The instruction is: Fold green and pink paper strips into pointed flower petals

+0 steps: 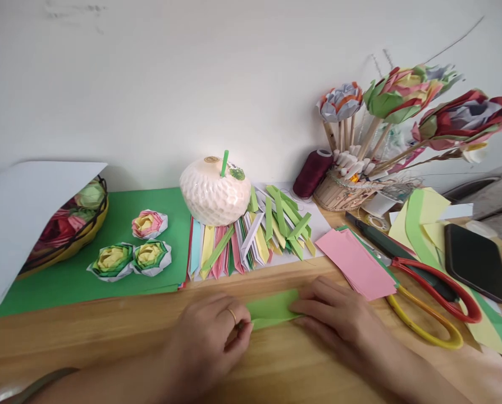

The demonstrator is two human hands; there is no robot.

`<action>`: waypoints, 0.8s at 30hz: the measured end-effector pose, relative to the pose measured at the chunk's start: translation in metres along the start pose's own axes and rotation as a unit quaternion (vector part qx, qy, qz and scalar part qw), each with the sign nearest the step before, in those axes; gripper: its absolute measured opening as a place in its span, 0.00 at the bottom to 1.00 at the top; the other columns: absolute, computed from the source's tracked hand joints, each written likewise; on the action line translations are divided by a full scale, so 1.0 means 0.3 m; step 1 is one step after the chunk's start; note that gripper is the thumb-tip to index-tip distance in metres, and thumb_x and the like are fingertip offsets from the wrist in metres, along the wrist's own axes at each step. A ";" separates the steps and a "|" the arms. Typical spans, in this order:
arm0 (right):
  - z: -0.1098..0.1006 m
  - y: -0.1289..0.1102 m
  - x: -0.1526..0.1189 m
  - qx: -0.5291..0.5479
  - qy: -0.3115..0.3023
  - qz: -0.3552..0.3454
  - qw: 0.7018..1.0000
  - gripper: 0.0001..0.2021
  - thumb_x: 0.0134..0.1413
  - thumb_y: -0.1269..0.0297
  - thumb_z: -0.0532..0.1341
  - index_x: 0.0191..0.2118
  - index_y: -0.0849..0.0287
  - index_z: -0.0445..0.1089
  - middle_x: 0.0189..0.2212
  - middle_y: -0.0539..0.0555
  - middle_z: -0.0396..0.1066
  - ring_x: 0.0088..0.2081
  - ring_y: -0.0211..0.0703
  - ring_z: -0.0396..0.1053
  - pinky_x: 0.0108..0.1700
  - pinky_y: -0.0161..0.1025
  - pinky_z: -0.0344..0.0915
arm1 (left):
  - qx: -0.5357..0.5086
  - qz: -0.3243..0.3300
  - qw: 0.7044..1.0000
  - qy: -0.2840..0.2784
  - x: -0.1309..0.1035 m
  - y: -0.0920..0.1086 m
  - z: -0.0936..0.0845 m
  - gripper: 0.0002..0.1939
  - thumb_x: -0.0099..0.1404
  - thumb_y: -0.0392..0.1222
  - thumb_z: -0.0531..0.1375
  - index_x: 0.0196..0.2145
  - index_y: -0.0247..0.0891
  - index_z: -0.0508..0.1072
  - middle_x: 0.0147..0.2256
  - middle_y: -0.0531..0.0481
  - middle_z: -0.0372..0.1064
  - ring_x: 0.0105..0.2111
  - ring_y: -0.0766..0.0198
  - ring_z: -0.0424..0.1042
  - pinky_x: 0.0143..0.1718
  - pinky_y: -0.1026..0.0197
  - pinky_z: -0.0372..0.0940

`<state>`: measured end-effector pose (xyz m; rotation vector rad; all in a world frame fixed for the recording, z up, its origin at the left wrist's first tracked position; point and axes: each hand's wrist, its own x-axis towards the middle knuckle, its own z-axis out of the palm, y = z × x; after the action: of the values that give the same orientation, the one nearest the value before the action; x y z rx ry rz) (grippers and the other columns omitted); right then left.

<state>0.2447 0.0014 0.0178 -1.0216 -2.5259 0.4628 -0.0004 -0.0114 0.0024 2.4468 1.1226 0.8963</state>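
A light green paper strip (pixel 274 310) lies on the wooden table between my hands, with a crease or folded edge along its near side. My left hand (pixel 217 331), with a ring on one finger, pinches the strip's left end. At the right end, the fingers of my right hand (pixel 339 314) are closed together on the paper. Beyond the strip, many folded paper pieces (pixel 251 241) in green, yellow, pink and white lie in a pile. Pink paper rectangles (pixel 356 264) are stacked to the right.
Red-and-yellow-handled scissors (pixel 428 286) and a phone (pixel 477 261) lie at the right. A white textured ornament (pixel 215 193), thread spool (pixel 313 173) and basket of paper flowers (pixel 343 191) stand behind. Three small paper flowers (pixel 150 257) and a covered basket (pixel 99 224) sit left.
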 end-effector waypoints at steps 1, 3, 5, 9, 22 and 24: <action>0.001 0.003 -0.002 0.016 -0.006 0.023 1.000 0.09 0.63 0.68 0.53 0.38 0.58 0.71 0.31 0.54 0.69 0.33 0.41 0.68 0.33 0.36 0.65 | -0.002 -0.017 1.000 -0.005 0.002 -0.001 -0.001 0.10 0.63 0.32 0.51 0.26 0.38 0.67 0.21 0.54 0.69 0.21 0.67 0.69 0.24 0.68 0.62; 0.006 0.009 -0.004 0.053 -0.008 0.058 0.997 0.08 0.63 0.68 0.53 0.39 0.56 0.70 0.33 0.53 0.70 0.35 0.40 0.69 0.35 0.36 0.66 | -0.004 -0.048 0.999 -0.009 0.006 -0.002 -0.002 0.09 0.62 0.33 0.51 0.26 0.39 0.67 0.21 0.55 0.70 0.21 0.67 0.70 0.24 0.68 0.62; 0.013 0.014 -0.004 0.082 -0.002 0.089 0.993 0.05 0.62 0.67 0.55 0.37 0.56 0.69 0.33 0.52 0.70 0.35 0.40 0.70 0.35 0.35 0.67 | -0.003 -0.068 0.998 -0.001 0.011 -0.002 -0.003 0.09 0.62 0.34 0.52 0.26 0.40 0.67 0.21 0.56 0.71 0.21 0.68 0.71 0.24 0.68 0.62; 0.024 0.018 -0.006 0.109 -0.003 0.155 0.982 0.03 0.57 0.65 0.60 0.36 0.56 0.66 0.28 0.49 0.70 0.29 0.38 0.69 0.30 0.33 0.66 | -0.001 -0.077 0.997 0.012 0.015 -0.007 -0.001 0.09 0.62 0.34 0.52 0.26 0.40 0.67 0.20 0.58 0.70 0.20 0.68 0.71 0.23 0.68 0.62; 0.061 0.009 0.000 0.022 0.035 0.181 0.983 0.07 0.56 0.68 0.55 0.41 0.54 0.58 0.23 0.45 0.67 0.22 0.37 0.68 0.22 0.32 0.62 | -0.009 -0.130 0.989 -0.072 0.002 -0.029 -0.001 0.06 0.63 0.35 0.53 0.28 0.43 0.64 0.23 0.58 0.70 0.22 0.67 0.70 0.22 0.69 0.62; 0.068 0.009 0.001 -0.003 0.042 0.172 0.984 0.07 0.58 0.68 0.54 0.41 0.53 0.56 0.22 0.44 0.66 0.21 0.36 0.66 0.21 0.31 0.61 | -0.004 -0.112 0.991 -0.067 0.009 -0.027 -0.002 0.08 0.63 0.34 0.52 0.27 0.42 0.63 0.23 0.58 0.69 0.22 0.67 0.70 0.23 0.69 0.63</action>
<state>0.2370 0.0003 -0.0011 -1.4557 -2.2834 0.4941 -0.0042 -0.0041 -0.0001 2.2778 1.3088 0.6586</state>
